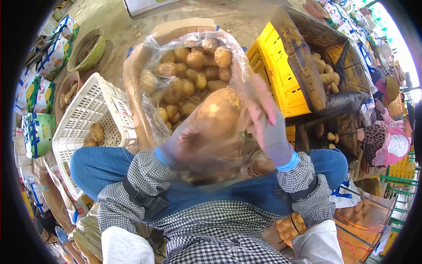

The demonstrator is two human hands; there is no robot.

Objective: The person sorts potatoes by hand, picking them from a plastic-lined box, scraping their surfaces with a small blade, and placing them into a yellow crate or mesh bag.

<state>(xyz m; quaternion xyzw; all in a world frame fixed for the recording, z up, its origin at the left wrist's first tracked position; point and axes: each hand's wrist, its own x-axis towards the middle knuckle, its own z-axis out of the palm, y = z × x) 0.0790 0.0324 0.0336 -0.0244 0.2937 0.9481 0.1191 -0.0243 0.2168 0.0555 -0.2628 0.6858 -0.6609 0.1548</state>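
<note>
A large potato is up near the camera, in front of my lap, with my left hand closed around its lower left side. Motion blur smears that hand and the underside of the potato. My right hand, in a grey and pink glove, is beside the potato on the right, fingers stretched out and a little apart. Beyond both hands stands a cardboard box lined with a clear plastic bag, holding many potatoes of mixed sizes.
At left, a white plastic crate holds a few potatoes. A yellow crate and a dark-lined crate with potatoes stand at right. A green basin sits back left. Another person is at far right.
</note>
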